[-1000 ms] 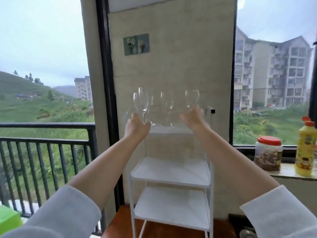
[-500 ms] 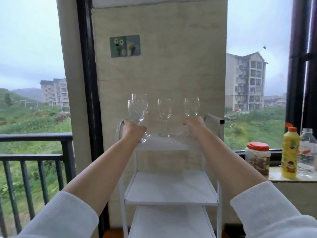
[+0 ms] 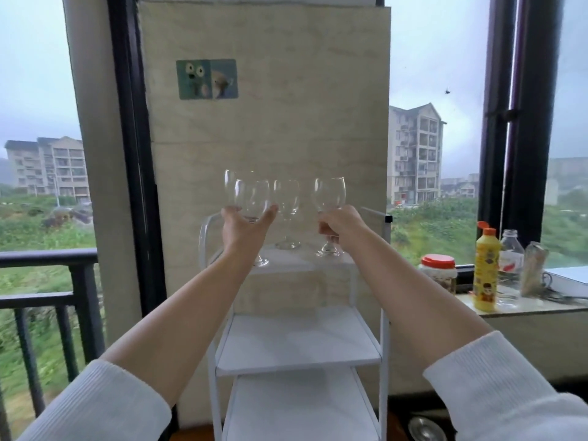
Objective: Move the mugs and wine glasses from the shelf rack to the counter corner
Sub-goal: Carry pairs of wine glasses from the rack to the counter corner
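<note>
Four wine glasses were seen on the top tier of the white shelf rack (image 3: 299,342) at the centre of the frame. The left hand (image 3: 243,229) was cupped under the bowl of the front-left glass (image 3: 252,200), thumb and fingers spread to either side with the stem apparently between them; its foot looked to sit at, or just above, the front edge of the tier. The right hand (image 3: 339,222) was curled round the stem of the right glass (image 3: 329,194), whose foot appeared to be just at the tier. A rear-left glass (image 3: 229,187) stood close behind the first, and a middle glass (image 3: 287,202) stood between the two hands. The chief risk was judged to be a knock: both neighbours were so near that a sideways draw could clip them and tip them from the narrow tier. A slip was also thought possible, since smooth, top-heavy glass was held low and one in each hand. No mugs could be seen. The two lower tiers showed white, slightly glossy boards. To the right of the frame a pale stone table (image 3: 521,308) by the window carried a red-lidded jar (image 3: 439,275), a yellow bottle (image 3: 485,275) and a clear bottle (image 3: 510,262); a black railing (image 3: 47,256) was seen at the left.
</note>
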`<state>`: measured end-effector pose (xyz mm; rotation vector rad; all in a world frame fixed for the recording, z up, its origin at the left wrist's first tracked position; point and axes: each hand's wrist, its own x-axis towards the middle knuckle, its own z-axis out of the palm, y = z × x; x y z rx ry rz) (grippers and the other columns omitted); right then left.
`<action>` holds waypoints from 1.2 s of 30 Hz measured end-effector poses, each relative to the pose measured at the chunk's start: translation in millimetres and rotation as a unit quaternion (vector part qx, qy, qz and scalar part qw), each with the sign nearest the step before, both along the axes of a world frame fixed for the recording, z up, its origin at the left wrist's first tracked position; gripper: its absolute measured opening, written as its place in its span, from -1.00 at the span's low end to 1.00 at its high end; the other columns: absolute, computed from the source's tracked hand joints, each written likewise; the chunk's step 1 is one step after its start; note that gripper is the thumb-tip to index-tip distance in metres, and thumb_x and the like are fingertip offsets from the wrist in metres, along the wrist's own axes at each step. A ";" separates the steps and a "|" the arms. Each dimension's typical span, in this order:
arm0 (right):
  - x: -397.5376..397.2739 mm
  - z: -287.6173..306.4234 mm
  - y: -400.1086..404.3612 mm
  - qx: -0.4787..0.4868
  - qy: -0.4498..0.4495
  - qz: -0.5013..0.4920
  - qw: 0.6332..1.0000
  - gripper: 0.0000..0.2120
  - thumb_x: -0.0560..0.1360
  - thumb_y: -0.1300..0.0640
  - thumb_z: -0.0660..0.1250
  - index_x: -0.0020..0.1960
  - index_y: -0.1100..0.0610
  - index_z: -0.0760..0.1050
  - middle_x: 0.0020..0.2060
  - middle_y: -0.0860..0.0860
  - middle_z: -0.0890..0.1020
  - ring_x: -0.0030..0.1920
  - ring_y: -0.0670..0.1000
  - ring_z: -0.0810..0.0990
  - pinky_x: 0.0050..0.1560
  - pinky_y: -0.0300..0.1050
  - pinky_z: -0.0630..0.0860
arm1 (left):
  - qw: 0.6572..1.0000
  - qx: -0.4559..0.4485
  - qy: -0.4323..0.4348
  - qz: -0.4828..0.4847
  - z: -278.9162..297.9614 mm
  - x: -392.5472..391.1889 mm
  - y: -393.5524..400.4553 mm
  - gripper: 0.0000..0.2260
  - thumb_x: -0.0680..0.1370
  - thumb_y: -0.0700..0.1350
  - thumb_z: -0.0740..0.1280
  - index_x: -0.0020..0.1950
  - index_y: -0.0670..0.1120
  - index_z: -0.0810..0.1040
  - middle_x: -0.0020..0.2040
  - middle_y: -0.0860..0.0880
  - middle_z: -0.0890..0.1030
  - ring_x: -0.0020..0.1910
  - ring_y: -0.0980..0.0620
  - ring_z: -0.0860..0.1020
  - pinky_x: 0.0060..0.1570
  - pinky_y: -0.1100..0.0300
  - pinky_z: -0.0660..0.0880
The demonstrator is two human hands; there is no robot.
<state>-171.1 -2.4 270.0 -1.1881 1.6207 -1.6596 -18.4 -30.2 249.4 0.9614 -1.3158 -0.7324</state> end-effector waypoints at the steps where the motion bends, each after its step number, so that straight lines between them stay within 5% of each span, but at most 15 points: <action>1: 2.2 0.4 7.6 -0.010 -0.013 0.011 1.000 -0.76 0.40 0.35 0.28 -0.41 0.19 0.38 -0.48 0.09 0.43 -0.51 -0.01 0.40 -0.43 -0.23 0.27 | 1.000 -0.010 0.011 -0.006 -0.3 -1.8 4.0 -0.40 0.38 0.08 0.45 0.26 -0.16 0.29 -0.11 -0.09 0.53 0.04 -0.22 0.58 0.14 -0.11 0.51; 5: 6.5 -0.6 45.2 -0.047 -0.062 0.039 0.996 -0.76 0.43 0.37 0.28 -0.37 0.19 0.36 -0.48 0.08 0.41 -0.66 -0.11 0.40 -0.46 -0.20 0.28 | 0.997 -0.038 0.051 -0.049 -2.7 -11.2 22.0 -0.49 0.40 0.03 0.45 0.20 -0.15 0.33 -0.27 0.08 0.45 -0.17 -0.05 0.54 -0.01 -0.04 0.54; 9: 3.7 -4.5 91.9 -0.061 -0.075 0.046 0.994 -0.78 0.45 0.39 0.25 -0.31 0.17 0.36 -0.43 0.08 0.44 -0.50 -0.05 0.46 -0.41 -0.20 0.34 | 0.991 -0.061 0.061 -0.107 -3.9 -23.3 45.7 -0.61 0.42 -0.01 0.44 0.03 -0.10 0.28 -0.26 0.07 0.45 -0.35 0.10 0.49 -0.51 0.33 0.52; 11: -2.0 -7.5 116.3 -0.062 -0.085 0.046 0.993 -0.79 0.46 0.40 0.24 -0.26 0.16 0.37 -0.41 0.07 0.45 -0.55 -0.09 0.48 -0.41 -0.22 0.37 | 0.986 -0.065 0.058 -0.141 -4.7 -32.2 62.2 -0.66 0.43 -0.02 0.44 -0.03 -0.07 0.30 -0.27 0.07 0.45 -0.36 0.12 0.49 -0.59 0.43 0.47; 18: -52.1 -21.2 203.8 -0.074 -0.118 -0.008 0.990 -0.68 0.44 0.37 0.31 0.11 0.17 0.28 -0.36 0.06 0.49 -0.44 -0.05 0.48 -0.43 -0.25 0.41 | 0.957 -0.011 0.062 -0.282 -12.6 -80.2 127.1 -0.51 0.44 -0.03 0.42 0.24 -0.19 0.31 -0.21 0.00 0.45 -0.33 0.11 0.51 -0.57 0.40 0.48; 23: -104.2 -39.6 289.3 -0.084 -0.124 -0.030 0.988 -0.83 0.44 0.35 0.32 -0.13 0.11 0.43 -0.45 0.01 0.56 -0.61 -0.15 0.52 -0.55 -0.33 0.45 | 0.921 0.036 0.055 -0.384 -31.5 -139.6 197.4 -0.49 0.46 -0.14 0.40 0.31 -0.23 0.28 -0.19 -0.03 0.46 -0.31 0.07 0.50 -0.39 0.25 0.50; 28: -163.1 -65.2 391.4 -0.080 -0.155 -0.087 0.981 -0.80 0.43 0.40 0.28 -0.20 0.12 0.38 -0.65 -0.05 0.54 -0.64 -0.13 0.41 -0.62 -0.41 0.29 | 0.875 0.084 0.055 -0.473 -62.5 -217.1 290.4 -0.68 0.46 -0.21 0.40 0.07 -0.11 0.29 -0.22 -0.05 0.47 -0.49 0.12 0.48 -0.46 0.29 0.47; 31: -203.6 -80.1 465.2 -0.058 -0.145 -0.133 0.979 -0.77 0.44 0.40 0.24 -0.18 0.09 0.33 -0.51 0.01 0.49 -0.50 -0.09 0.34 -0.59 -0.38 0.22 | 0.842 0.119 0.059 -0.523 -80.4 -270.1 355.2 -0.76 0.46 -0.23 0.39 -0.07 -0.05 0.33 -0.21 -0.07 0.49 -0.60 0.18 0.48 -0.57 0.35 0.42; 34: -233.6 -94.2 534.2 -0.038 -0.139 -0.185 0.972 -0.75 0.45 0.39 0.21 -0.24 0.07 0.29 -0.47 0.01 0.41 -0.60 -0.15 0.27 -0.52 -0.34 0.14 | 0.820 0.143 0.047 -0.553 -91.8 -313.0 410.9 -0.63 0.46 -0.19 0.39 0.19 -0.14 0.33 -0.13 -0.09 0.51 -0.47 0.08 0.45 -0.59 0.35 0.39; 36: -258.9 -102.8 589.1 -0.034 -0.138 -0.234 0.962 -0.75 0.44 0.38 0.19 -0.27 0.07 0.29 -0.45 0.02 0.38 -0.65 -0.16 0.27 -0.55 -0.37 0.13 | 0.794 0.151 0.032 -0.587 -102.1 -352.6 456.2 -0.74 0.47 -0.18 0.38 0.06 -0.11 0.36 -0.17 -0.08 0.50 -0.52 0.11 0.48 -0.58 0.35 0.38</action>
